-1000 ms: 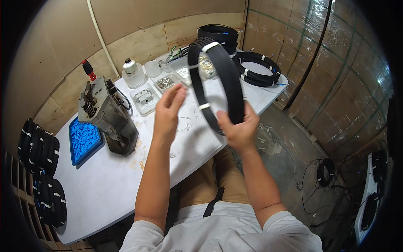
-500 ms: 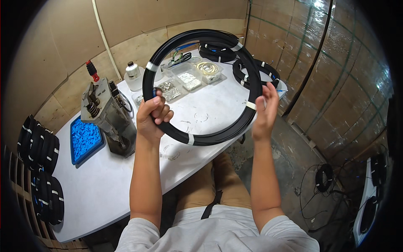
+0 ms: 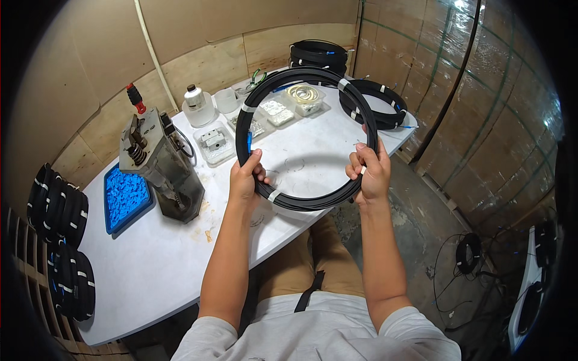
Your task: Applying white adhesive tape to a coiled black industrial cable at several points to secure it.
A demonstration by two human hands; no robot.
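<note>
Coil [image 3: 313,201], black, ring-shaped, held over the white table [image 3: 150,283]: left hand [image 3: 245,177] and right hand [image 3: 371,173] grasp its opposite sides.

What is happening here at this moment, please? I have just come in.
A person holds a black cable coil up over the white table, the left hand gripping its left side and the right hand its right side. White bands wrap the coil in places. On the table, to the left, a metal machine stands beside a blue tray of small blue pieces. More black coils lie at the far right.
</note>
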